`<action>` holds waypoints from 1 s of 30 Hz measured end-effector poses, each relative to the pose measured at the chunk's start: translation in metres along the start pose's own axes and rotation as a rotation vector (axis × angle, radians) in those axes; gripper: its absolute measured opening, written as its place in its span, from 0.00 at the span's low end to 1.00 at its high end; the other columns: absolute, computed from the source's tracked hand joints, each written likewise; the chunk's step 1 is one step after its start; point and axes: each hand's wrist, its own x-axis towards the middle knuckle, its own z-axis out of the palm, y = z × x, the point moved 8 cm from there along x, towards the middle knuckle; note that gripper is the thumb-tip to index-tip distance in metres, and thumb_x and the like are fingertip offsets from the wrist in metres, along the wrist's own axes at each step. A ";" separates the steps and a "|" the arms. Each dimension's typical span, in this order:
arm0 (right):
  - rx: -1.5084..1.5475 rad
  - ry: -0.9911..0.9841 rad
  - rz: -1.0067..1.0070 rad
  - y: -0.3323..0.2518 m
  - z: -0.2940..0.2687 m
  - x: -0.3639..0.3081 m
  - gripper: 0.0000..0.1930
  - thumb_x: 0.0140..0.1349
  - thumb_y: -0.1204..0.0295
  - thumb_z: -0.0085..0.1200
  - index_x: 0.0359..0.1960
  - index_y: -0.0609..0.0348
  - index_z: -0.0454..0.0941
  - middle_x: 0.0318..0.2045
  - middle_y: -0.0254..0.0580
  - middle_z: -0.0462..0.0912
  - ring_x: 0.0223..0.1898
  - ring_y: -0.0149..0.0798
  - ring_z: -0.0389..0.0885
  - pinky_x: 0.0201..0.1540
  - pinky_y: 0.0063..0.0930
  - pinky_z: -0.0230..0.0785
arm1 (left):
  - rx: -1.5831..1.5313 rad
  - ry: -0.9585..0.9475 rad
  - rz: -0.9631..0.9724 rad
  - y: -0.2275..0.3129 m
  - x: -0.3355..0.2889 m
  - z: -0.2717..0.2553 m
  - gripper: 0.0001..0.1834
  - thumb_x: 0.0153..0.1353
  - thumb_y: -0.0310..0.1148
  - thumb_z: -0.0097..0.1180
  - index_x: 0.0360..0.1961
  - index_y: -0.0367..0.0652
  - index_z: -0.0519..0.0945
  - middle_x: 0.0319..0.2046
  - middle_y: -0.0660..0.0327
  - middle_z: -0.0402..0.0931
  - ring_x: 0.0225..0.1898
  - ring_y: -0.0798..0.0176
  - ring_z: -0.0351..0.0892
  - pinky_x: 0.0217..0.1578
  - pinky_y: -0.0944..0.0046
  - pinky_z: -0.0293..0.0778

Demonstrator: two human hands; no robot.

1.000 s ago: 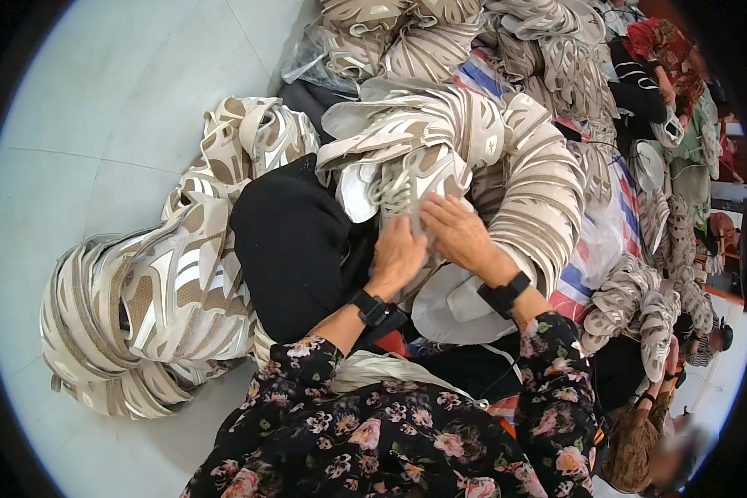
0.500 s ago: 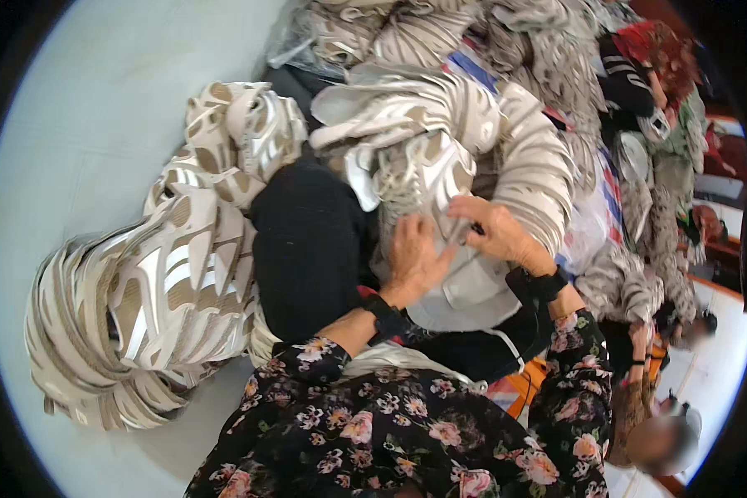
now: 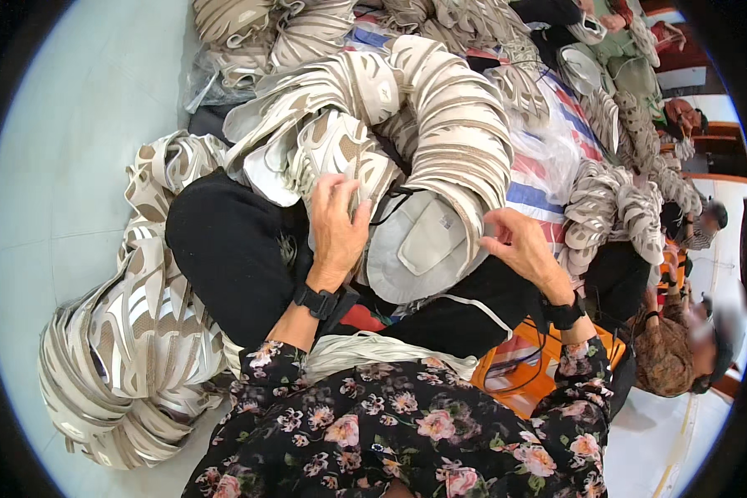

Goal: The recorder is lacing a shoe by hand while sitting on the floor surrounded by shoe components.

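My left hand (image 3: 339,228) rests, fingers apart, at the lower end of a beige and white shoe upper (image 3: 334,148) with laces. That upper lies across my lap. To the right, my right hand (image 3: 519,245) has its thumb and fingers apart beside the edge of a curved stack of nested shoe uppers (image 3: 461,124). Whether its fingertips touch the stack, I cannot tell. The nearest upper of the stack shows its pale grey inside (image 3: 419,249). A thin black cord (image 3: 393,206) lies between that and the laced upper.
A large bundle of uppers (image 3: 137,349) lies on the pale floor (image 3: 75,174) to my left. White laces (image 3: 382,355) lie across my lap, beside an orange crate (image 3: 527,373). Striped sheeting (image 3: 535,195) and more bundles spread beyond. Other people sit at the right.
My hands have moved apart from close together over the laced upper. The right went to the stack's outer edge, the left stayed by the laced upper. The whole view has shifted.
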 end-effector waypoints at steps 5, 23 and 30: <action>-0.252 -0.002 -0.074 0.010 0.022 -0.007 0.28 0.48 0.55 0.59 0.45 0.61 0.69 0.23 0.49 0.77 0.27 0.51 0.77 0.29 0.39 0.68 | -0.650 -0.431 -0.084 0.022 -0.005 0.055 0.21 0.50 0.24 0.54 0.47 0.36 0.69 0.49 0.51 0.67 0.52 0.50 0.67 0.51 0.60 0.63; 0.270 -0.314 -0.009 0.053 0.000 -0.041 0.20 0.54 0.65 0.56 0.46 0.61 0.72 0.27 0.47 0.81 0.28 0.39 0.79 0.34 0.29 0.71 | 0.083 -0.710 0.080 0.018 0.004 0.073 0.19 0.51 0.35 0.57 0.43 0.41 0.68 0.26 0.42 0.75 0.32 0.39 0.74 0.32 0.48 0.68; 0.264 0.014 0.099 0.112 -0.052 -0.031 0.16 0.57 0.68 0.54 0.42 0.67 0.73 0.23 0.44 0.81 0.24 0.34 0.79 0.28 0.27 0.70 | 0.056 -0.919 0.076 0.003 0.058 0.057 0.17 0.42 0.35 0.65 0.31 0.41 0.74 0.25 0.55 0.77 0.29 0.57 0.77 0.31 0.59 0.71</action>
